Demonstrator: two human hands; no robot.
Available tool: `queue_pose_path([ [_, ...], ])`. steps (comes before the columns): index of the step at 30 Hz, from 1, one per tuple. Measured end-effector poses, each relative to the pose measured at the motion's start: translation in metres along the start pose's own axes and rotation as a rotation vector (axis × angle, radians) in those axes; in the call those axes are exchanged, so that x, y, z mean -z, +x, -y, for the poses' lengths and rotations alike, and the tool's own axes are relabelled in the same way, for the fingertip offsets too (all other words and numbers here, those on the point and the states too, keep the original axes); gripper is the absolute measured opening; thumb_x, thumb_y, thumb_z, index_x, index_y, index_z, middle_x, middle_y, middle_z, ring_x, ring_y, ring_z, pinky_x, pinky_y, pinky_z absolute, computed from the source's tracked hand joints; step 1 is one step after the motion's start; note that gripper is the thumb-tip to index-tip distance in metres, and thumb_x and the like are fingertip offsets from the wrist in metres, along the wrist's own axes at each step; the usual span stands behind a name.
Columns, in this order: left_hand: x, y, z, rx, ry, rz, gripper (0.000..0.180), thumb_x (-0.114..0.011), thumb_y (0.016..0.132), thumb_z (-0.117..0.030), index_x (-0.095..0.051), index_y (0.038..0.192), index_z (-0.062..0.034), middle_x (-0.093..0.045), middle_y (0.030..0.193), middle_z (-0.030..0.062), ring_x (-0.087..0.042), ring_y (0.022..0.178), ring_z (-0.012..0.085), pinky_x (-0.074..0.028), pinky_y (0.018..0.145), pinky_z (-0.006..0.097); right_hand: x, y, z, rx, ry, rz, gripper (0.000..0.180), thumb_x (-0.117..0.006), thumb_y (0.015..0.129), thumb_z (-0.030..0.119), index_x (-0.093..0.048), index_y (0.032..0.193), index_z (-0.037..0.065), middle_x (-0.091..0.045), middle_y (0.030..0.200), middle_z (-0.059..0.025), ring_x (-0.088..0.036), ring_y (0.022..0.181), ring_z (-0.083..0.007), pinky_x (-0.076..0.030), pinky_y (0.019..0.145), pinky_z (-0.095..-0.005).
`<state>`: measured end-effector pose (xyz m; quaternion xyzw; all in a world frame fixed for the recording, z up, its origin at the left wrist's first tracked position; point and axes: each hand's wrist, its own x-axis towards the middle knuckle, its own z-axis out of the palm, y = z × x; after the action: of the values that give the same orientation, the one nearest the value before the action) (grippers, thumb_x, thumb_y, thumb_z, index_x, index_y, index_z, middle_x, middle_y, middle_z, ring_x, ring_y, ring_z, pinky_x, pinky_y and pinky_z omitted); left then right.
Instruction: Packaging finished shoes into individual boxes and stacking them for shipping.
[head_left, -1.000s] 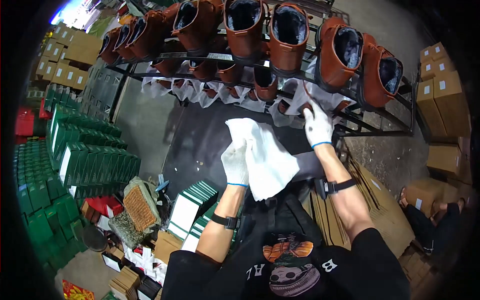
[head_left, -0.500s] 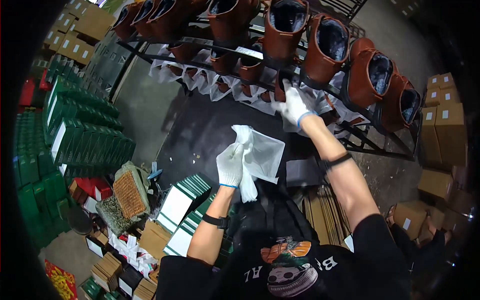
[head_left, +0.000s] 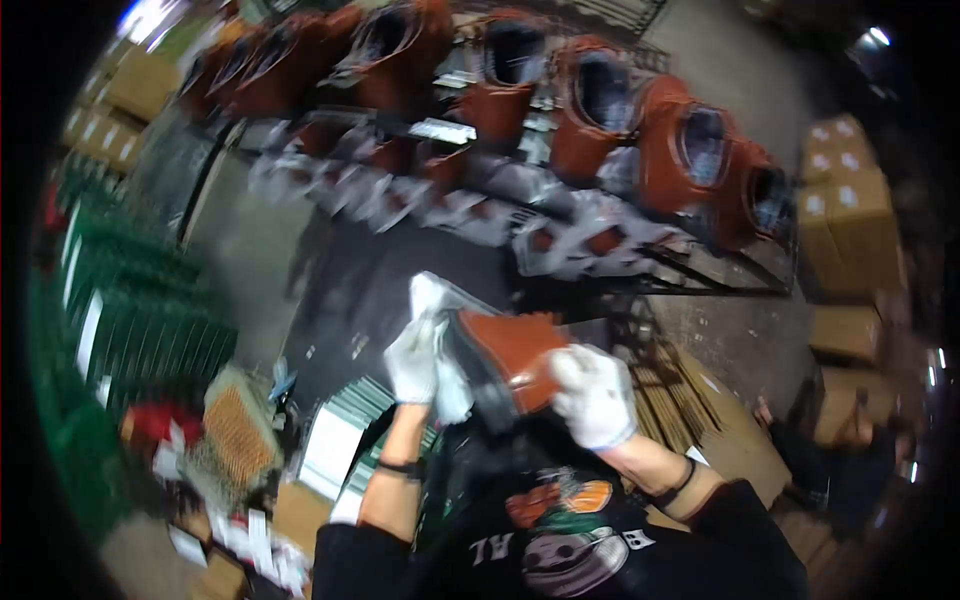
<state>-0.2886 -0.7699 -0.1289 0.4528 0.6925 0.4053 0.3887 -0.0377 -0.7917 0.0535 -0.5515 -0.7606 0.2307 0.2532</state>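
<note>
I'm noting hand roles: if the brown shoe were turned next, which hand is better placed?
Likely the right hand: it appears to grip one end of the brown shoe, while the left hand is occupied with the white wrapping. Blur hides finer detail.

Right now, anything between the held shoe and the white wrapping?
Nothing visible: the brown shoe in the right hand is right beside the white wrapping in the left hand. Blur hides whether they touch.

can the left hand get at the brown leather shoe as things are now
Likely yes: the left hand, gripping white wrapping, is close beside the brown leather shoe held by the right hand, though that wrapping seems partly in the way.
</note>
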Motion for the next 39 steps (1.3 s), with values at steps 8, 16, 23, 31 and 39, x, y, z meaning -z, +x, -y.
queue_pose_path([
  [8, -0.040, -0.006, -0.113, -0.127, 0.049, 0.145, 0.021, -0.066, 0.103, 0.001, -0.077, 0.120, 0.0089, -0.084, 0.099, 0.0156, -0.072, 0.093, 0.0090, -0.056, 0.085, 0.029, -0.011, 0.015, -0.065, 0.330, -0.001, 0.137, 0.026, -0.069, 0.097, 0.033, -0.066, 0.082, 0.013, -0.066, 0.080, -0.0115, -0.071, 0.077, -0.0358, -0.057, 0.068, -0.0483],
  [16, -0.038, -0.028, -0.149, -0.247, 0.242, 0.323, 0.026, -0.074, 0.100, -0.006, -0.077, 0.124, 0.0032, -0.081, 0.104, 0.0232, -0.079, 0.098, 0.0149, -0.059, 0.085, 0.032, -0.004, -0.021, -0.064, 0.378, -0.002, 0.200, 0.019, -0.065, 0.094, 0.029, -0.078, 0.089, 0.016, -0.076, 0.082, -0.0106, -0.076, 0.077, -0.0349, -0.061, 0.069, -0.0468],
  [23, -0.004, -0.042, -0.135, -0.129, 0.116, 0.396, 0.025, -0.073, 0.102, -0.007, -0.078, 0.125, 0.0028, -0.084, 0.101, 0.0166, -0.069, 0.088, 0.0059, -0.058, 0.079, 0.029, -0.039, -0.021, -0.044, -0.325, 0.273, 0.161, 0.035, -0.064, 0.104, 0.038, -0.075, 0.094, 0.007, -0.075, 0.091, -0.0205, -0.073, 0.083, -0.0427, -0.058, 0.075, -0.0465],
  [31, 0.013, 0.007, -0.075, 0.312, -0.445, 0.186, 0.022, -0.071, 0.105, -0.014, -0.078, 0.106, 0.0064, -0.074, 0.085, 0.0015, -0.066, 0.080, 0.0103, -0.052, 0.068, 0.032, -0.104, 0.033, -0.026, -0.429, 0.367, -0.554, 0.015, -0.072, 0.099, 0.010, -0.076, 0.103, -0.004, -0.074, 0.089, -0.0185, -0.072, 0.082, -0.0359, -0.057, 0.075, -0.0429],
  [39, 0.033, 0.116, -0.002, 0.214, -0.521, 0.069, 0.032, -0.073, 0.107, -0.028, -0.080, 0.105, 0.0034, -0.071, 0.086, -0.0005, -0.059, 0.076, 0.0077, -0.047, 0.067, 0.028, -0.145, 0.154, -0.097, -0.187, -0.380, -0.571, 0.016, -0.072, 0.096, 0.020, -0.075, 0.104, 0.007, -0.073, 0.097, -0.0169, -0.072, 0.089, -0.0399, -0.059, 0.082, -0.0502],
])
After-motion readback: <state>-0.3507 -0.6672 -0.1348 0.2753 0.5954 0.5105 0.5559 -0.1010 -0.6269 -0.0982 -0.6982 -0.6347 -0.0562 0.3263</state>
